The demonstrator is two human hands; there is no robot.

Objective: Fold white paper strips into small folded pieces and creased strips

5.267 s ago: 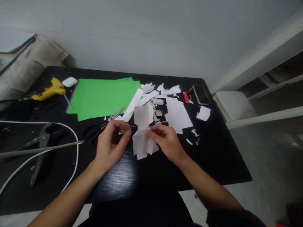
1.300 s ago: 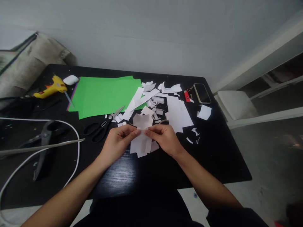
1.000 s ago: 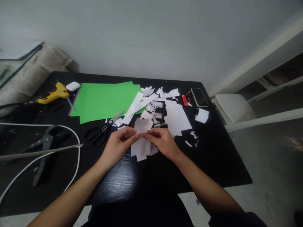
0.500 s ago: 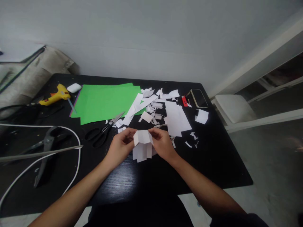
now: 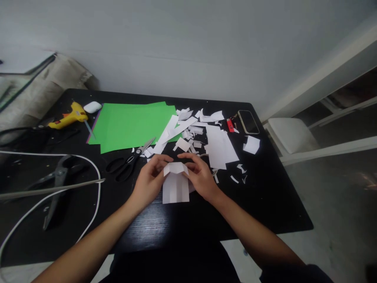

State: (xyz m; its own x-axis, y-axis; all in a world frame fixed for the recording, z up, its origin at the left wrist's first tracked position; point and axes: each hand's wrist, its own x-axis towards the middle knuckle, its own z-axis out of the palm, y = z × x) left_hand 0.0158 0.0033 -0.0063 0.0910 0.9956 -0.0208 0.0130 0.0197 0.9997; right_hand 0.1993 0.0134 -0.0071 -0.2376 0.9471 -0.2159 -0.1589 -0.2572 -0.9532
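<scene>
Between my hands is a folded piece of white paper [image 5: 176, 188], with a creased flap at its top and a flatter panel hanging toward me. My left hand [image 5: 151, 177] pinches its left edge, thumb in front. On the opposite edge, my right hand [image 5: 202, 177] grips the paper with the thumb, its index finger stretched over the top. The fingertips behind the paper are partly hidden. Just left of my left hand lie black-handled scissors [image 5: 129, 161], blades pointing away. White paper scraps [image 5: 184, 144] are scattered beyond my hands.
Green sheets [image 5: 135, 125] lie at the back left, beside a yellow glue gun [image 5: 73, 114]. Larger scissors [image 5: 60, 177] and a white cable [image 5: 98, 188] occupy the left side. White sheets [image 5: 219, 147], a red object [image 5: 230, 125] and a phone [image 5: 248, 122] are on the right.
The paper's lower part has spread from separate folds into a flatter panel, and its top flap has tilted. My right index finger has lifted and stretched out above the paper.
</scene>
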